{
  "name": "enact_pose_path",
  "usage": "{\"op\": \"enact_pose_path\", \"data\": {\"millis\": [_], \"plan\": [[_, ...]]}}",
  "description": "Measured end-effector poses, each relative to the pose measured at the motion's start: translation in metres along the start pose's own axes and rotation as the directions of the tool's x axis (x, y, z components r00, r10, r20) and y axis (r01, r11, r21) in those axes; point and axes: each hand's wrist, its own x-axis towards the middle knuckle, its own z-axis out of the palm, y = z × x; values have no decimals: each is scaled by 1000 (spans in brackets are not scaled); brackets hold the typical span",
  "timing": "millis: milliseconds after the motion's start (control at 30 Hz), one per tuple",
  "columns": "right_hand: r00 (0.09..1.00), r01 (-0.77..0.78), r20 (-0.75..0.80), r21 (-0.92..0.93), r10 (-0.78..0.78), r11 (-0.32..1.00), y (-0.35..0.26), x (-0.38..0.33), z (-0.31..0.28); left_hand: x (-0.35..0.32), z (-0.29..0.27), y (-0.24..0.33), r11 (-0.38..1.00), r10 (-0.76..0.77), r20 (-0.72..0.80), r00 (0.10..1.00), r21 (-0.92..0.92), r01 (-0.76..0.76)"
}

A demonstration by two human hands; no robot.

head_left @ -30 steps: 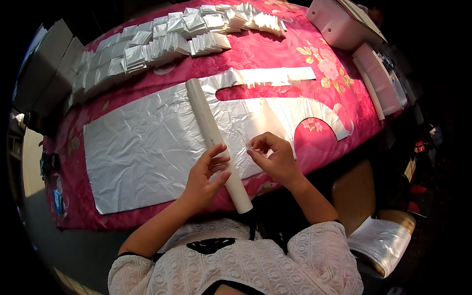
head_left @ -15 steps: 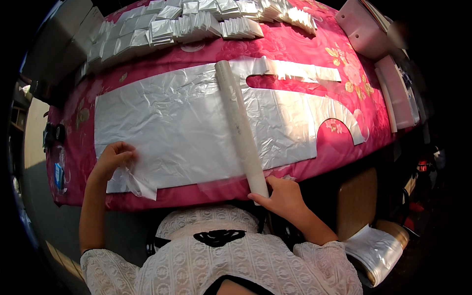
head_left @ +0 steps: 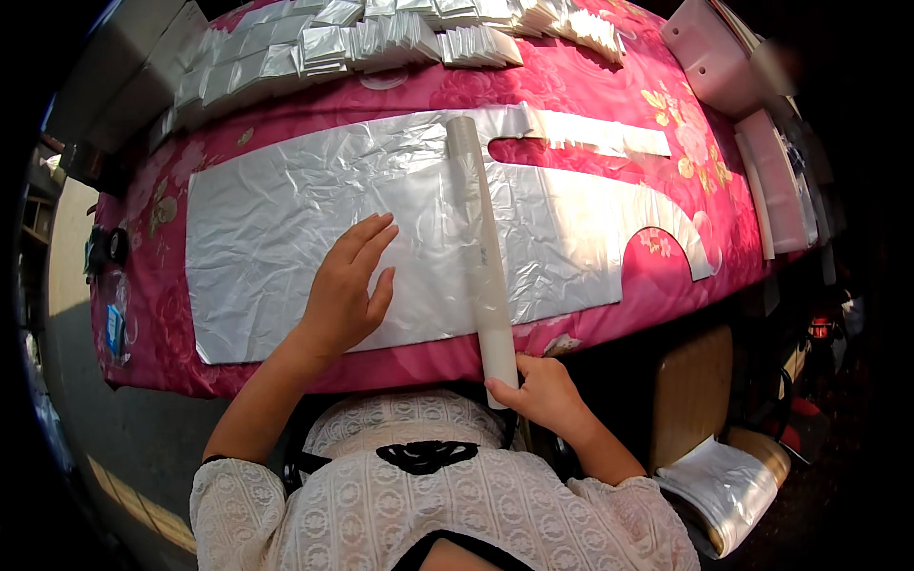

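A thin, shiny white plastic apron [head_left: 276,247] is spread across the table, wrinkled, with curved cut-outs at its right end. Lying across its middle is a long pale tube [head_left: 484,247], its near end jutting past the table's front edge. My right hand [head_left: 545,392] grips that near end, thumb on top. Above the apron, left of the tube, my left hand [head_left: 349,284] is open with its fingers stretched out and nothing in it; whether it touches the plastic I cannot tell.
Rows of folded white plastic packets [head_left: 371,46] line the far edge of the pink flowered tablecloth [head_left: 590,86]. Pale boxes [head_left: 709,52] stand at the right; a black tape roll [head_left: 117,246] is at the left. More folded plastic [head_left: 719,485] hangs over a wooden chair [head_left: 693,395].
My left hand has let go of the apron's near left corner, which now lies flat, and moved right toward the tube. The tube, held by my right hand, stands slightly more upright in view.
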Motion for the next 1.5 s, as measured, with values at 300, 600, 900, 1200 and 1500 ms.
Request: {"op": "enact_pose_path", "data": {"millis": [300,600,900,1200,1500], "plan": [[979,-35,199,-57,45,998,1,21,-23,10,94,13,976,-15,205,979,217,-30],[995,57,14,730,-98,681,-51,212,-64,12,96,12,959,-45,210,977,282,-16],[813,561,-573,819,-105,-121,-70,222,-160,11,100,11,964,-13,194,981,262,-39],[585,800,-209,306,-784,516,-227,189,102,2,111,-3,926,89,63,994,362,-106],[361,911,252,112,-898,398,-236,144,158,6,120,-3,929,101,110,989,345,-133]]}}
